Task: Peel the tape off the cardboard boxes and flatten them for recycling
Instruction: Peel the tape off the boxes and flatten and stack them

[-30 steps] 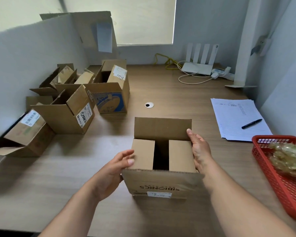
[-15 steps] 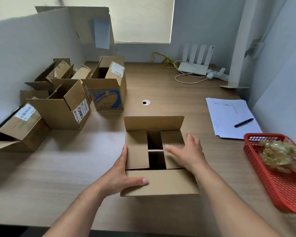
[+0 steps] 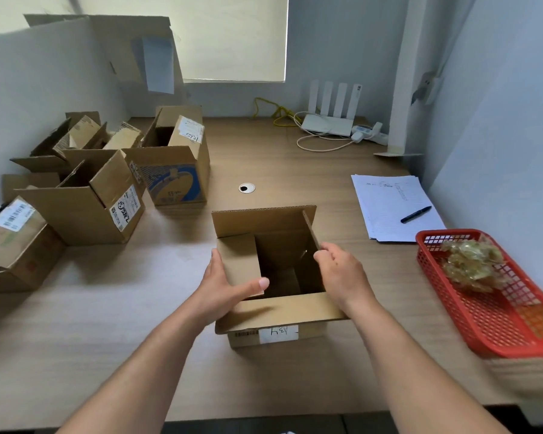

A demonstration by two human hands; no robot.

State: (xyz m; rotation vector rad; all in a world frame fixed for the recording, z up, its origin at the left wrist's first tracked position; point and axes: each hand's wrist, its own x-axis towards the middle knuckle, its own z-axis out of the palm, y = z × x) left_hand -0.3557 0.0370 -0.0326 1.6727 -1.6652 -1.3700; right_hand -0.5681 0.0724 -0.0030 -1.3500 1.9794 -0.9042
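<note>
Now the left hand (image 3: 223, 286) pinches an inner flap (image 3: 239, 261) of the small brown cardboard box (image 3: 279, 310), while the right hand (image 3: 342, 272) grips the raised side flap (image 3: 309, 227) (looks light and stiff, so take the edges).

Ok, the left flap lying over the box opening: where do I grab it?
Pinch the left flap at its free inner edge, coming from the open middle: that edge overhangs the box hollow, so fingers fit beneath; the outer edge is the hinge. The left hand has its thumb there.
</note>
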